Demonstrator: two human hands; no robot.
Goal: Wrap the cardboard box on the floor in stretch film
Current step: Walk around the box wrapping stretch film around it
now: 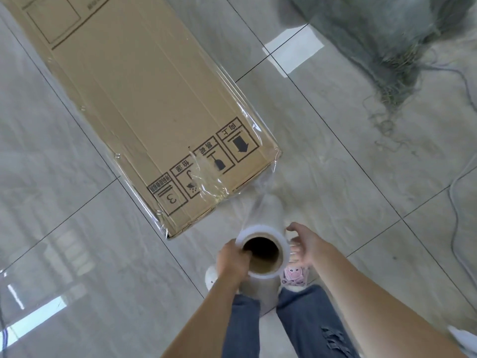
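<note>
Head view, looking straight down. Landmark = stretch film roll (pixel 262 254), held upright, core opening facing the camera, above the person's jeans (pixel 307 321) and slippers (pixel 294 275). Left hand (pixel 233 262) grips the roll's left rim, fingers (pixel 245 253) hooked into the cardboard core. Right hand (pixel 308 245) sits just right of the roll, fingers spread and loosely curved beside its outer wall; can't tell if they touch it, they hold nothing. A web of film (pixel 260 195) runs from the roll's far side up to the near right corner of the cardboard box (pixel 144 99). Box lies flat on the tiled floor (pixel 77 228), beyond and left of the roll, long axis running away toward upper left. Film already covers its top and sides, wrinkled at the near end over the printed handling symbols (pixel 206 164). Far right of the roll, well apart: a grey netting heap (pixel 387 34) with loose strands trailing over the tiles.
</note>
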